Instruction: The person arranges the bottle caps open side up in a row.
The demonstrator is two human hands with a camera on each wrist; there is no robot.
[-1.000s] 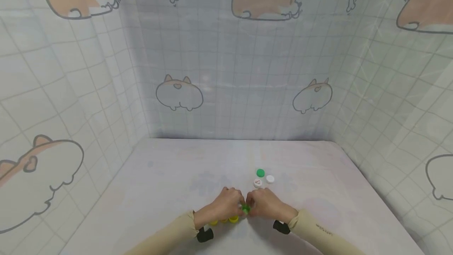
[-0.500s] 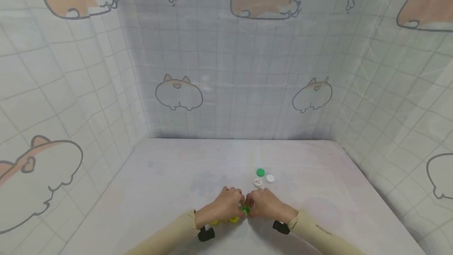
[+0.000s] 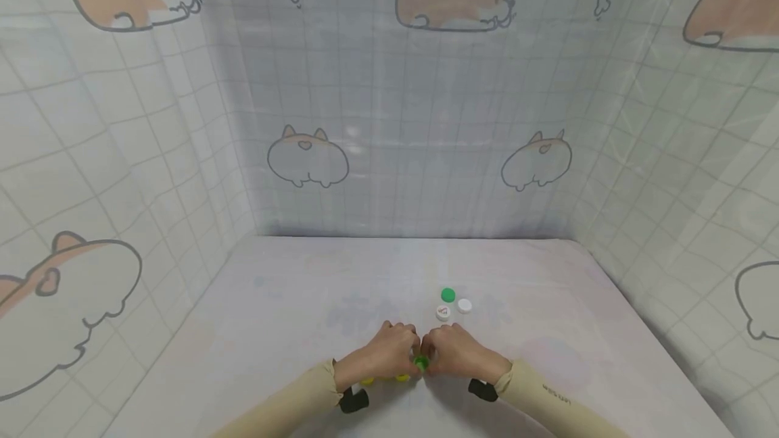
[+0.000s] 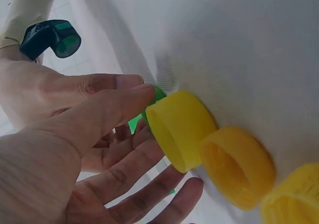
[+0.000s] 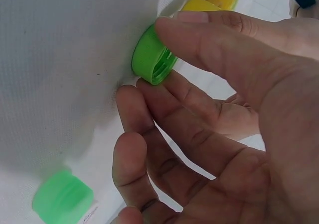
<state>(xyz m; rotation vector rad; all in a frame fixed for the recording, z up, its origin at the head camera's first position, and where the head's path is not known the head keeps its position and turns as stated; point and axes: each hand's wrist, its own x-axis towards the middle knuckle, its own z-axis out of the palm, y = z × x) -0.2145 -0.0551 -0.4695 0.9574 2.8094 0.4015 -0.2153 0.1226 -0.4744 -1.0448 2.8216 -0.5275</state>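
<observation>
Both hands meet low in the middle of the head view, around a green bottle cap (image 3: 420,361). My left hand (image 3: 391,351) and right hand (image 3: 456,351) each have thumb and index finger at its rim, pinching it from opposite sides. In the right wrist view the green cap stands on edge, its ribbed side and hollow inside showing. A yellow cap (image 4: 182,129) stands right beside it in the left wrist view, followed in a row by an orange-yellow cap (image 4: 238,167) and another yellow cap (image 4: 294,199). The other fingers of both hands are loosely bent.
Beyond the hands lie a green cap (image 3: 447,295), a plain white cap (image 3: 464,306) and a white cap with a red mark (image 3: 443,313). The pale cloth-covered table (image 3: 292,303) is enclosed by printed curtains (image 3: 389,86) at the back and sides.
Both hands keep their hold on the green cap, which has shifted very slightly left and nearer. The yellow caps are a little more covered by the left hand. The far caps stay put.
</observation>
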